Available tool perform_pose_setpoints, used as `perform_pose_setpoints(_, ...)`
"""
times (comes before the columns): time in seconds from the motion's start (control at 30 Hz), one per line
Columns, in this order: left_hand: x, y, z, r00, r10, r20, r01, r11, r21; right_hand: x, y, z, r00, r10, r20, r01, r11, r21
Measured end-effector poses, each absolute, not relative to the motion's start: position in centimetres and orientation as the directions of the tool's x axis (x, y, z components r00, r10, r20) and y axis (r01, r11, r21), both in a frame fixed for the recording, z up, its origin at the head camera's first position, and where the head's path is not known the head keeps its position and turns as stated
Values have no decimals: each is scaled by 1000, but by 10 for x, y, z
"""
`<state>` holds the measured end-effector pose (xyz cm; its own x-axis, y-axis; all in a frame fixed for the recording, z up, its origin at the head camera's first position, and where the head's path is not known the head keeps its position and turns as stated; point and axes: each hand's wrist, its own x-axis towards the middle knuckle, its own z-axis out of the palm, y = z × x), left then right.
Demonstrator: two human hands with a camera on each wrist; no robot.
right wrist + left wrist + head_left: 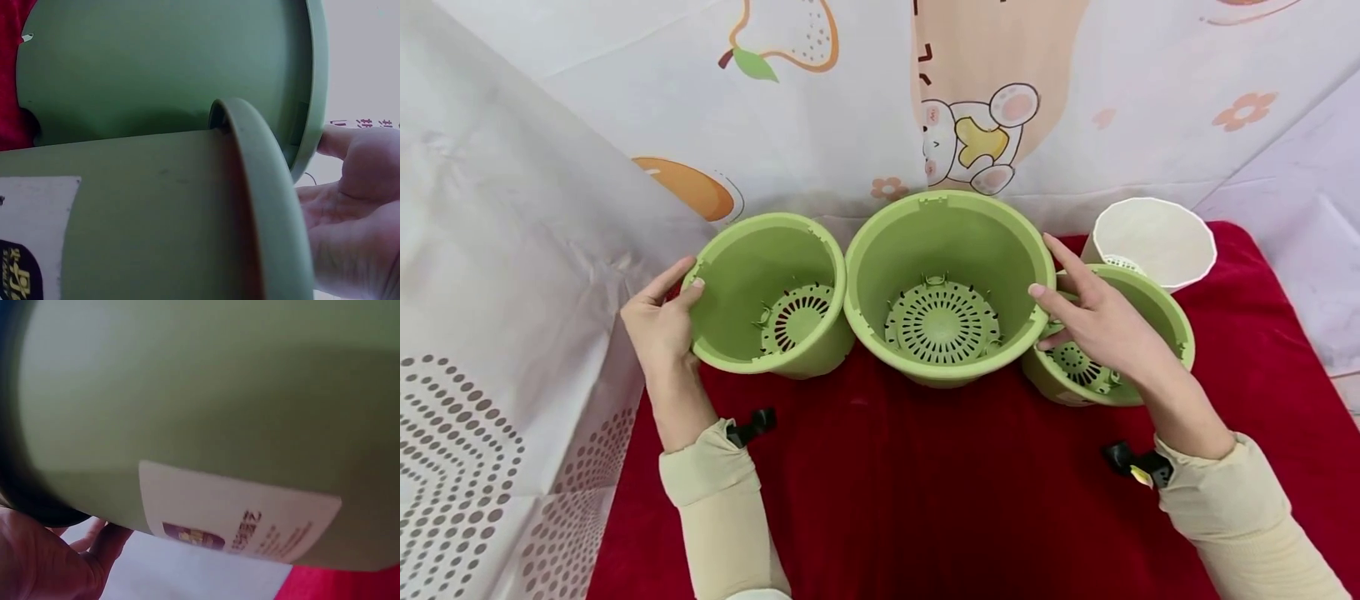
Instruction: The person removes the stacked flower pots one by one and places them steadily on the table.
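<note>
My left hand (662,321) grips the rim of a green plastic pot (730,317) at the left, thumb over the edge and fingers outside. This pot has a slotted base and leans slightly. Beside it, touching, stands a larger green pot (951,229) with a round slotted base. My right hand (1097,317) holds its right rim, the thumb on the edge and the other fingers outside. Below that hand sits a smaller green pot (1157,312), partly hidden by it. In the left wrist view, a pale label (237,512) shows on the left pot's wall.
A white faceted pot (1157,233) stands behind the smaller green one at the right. Red cloth (925,467) covers the table. A white printed curtain (835,125) hangs close behind the pots and at the left. Each wrist wears a black camera mount (752,425).
</note>
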<state>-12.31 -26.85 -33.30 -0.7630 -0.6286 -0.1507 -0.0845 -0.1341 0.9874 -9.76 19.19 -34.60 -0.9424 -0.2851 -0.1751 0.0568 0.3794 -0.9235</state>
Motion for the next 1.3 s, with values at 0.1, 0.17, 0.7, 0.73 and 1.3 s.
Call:
perform_pose_setpoints(0.1,-121,-269,-339,-769,-618,-165,-101,-137,985,-97,191,-348,-941,-292,-173,56,368,-928)
perform_pose_setpoints(0.17,-120,-270,-342,-773,-609,-179,-113,-146,983,-97,191,-348,-941,-292,-173,56,368,-928)
perform_pose_setpoints(0.7,-111,-280,-358,-738,-646,-194,-117,-160,980,-98,191,-345,-940,-287,-182,66,370,-926)
perform_pose_setpoints(0.73,-110,-280,-358,-738,-645,-197,-127,-154,980,-99,190,-345,-940,-288,-182,66,369,-927)
perform_pose_setpoints(1.3,-105,-274,-370,-772,-603,-203,-141,-150,979,-103,190,-344,-946,-293,-136,24,355,-935)
